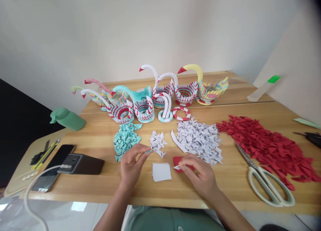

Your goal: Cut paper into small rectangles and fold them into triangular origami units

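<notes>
My left hand pinches a small teal paper piece at the right edge of the teal pile. Between thumb and fingers of my right hand is a white folded paper piece, held over red paper that the hand partly covers. A stack of white paper lies between my hands. Beyond it is a small group of white folded pieces. A larger white pile lies past my right hand, with a curved white strip at its left edge.
Several paper swans and a red-white ring stand behind. Red folded pieces and scissors lie right. On the left are a green bottle, a dark box with a cable and a phone.
</notes>
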A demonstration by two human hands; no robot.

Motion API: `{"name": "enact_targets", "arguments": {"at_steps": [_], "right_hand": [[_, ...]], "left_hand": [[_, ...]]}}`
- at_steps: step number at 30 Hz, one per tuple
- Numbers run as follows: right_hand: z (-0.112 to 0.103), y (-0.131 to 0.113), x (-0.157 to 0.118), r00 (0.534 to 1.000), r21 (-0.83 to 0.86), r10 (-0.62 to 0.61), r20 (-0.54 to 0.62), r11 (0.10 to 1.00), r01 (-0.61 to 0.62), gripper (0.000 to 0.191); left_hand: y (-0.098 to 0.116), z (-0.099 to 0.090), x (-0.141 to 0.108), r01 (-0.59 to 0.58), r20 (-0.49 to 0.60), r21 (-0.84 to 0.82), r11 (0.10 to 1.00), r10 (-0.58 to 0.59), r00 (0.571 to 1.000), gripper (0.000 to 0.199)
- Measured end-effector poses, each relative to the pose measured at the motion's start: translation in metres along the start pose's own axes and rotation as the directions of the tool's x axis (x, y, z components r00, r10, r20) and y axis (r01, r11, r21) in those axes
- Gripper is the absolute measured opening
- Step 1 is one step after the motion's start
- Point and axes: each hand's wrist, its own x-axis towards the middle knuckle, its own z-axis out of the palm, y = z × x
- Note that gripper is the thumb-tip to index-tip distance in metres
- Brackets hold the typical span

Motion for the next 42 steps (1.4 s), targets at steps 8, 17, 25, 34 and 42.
{"name": "enact_targets", "arguments": {"at_steps": [8, 17, 25, 34, 42], "right_hand": [[0.001, 0.001, -0.001, 1.000, -0.017, 0.002, -0.008, 1.000, -0.003, 0.012], [0.001, 0.000, -0.001, 1.000, -0.040, 0.020, -0.021, 0.999, -0.021, 0.012], [0.001, 0.001, -0.005, 0.999, -0.083, 0.027, -0.027, 0.996, -0.029, 0.012], [0.003, 0.000, -0.004, 0.999, -0.087, 0.009, -0.045, 0.996, -0.013, 0.012], [0.003, -0.022, 0.005, 0.990, -0.136, -0.132, 0.037, 0.981, 0.136, 0.013]], "left_hand": [[0.004, 0.003, 0.003, 0.003, 0.013, 0.100, 0.995, -0.004, 1.000, 0.010], [0.005, 0.007, 0.000, 0.155, -0.083, 0.177, 0.972, -0.142, 0.986, 0.009], [0.003, 0.004, -0.006, 0.004, -0.048, 0.189, 0.982, 0.005, 0.999, 0.005], [-0.008, -0.050, -0.003, 0.146, -0.168, 0.559, 0.816, -0.061, 0.984, 0.023], [0.025, 0.004, -0.024, -0.053, 0.218, 0.320, 0.946, -0.019, 0.976, 0.027]]}}
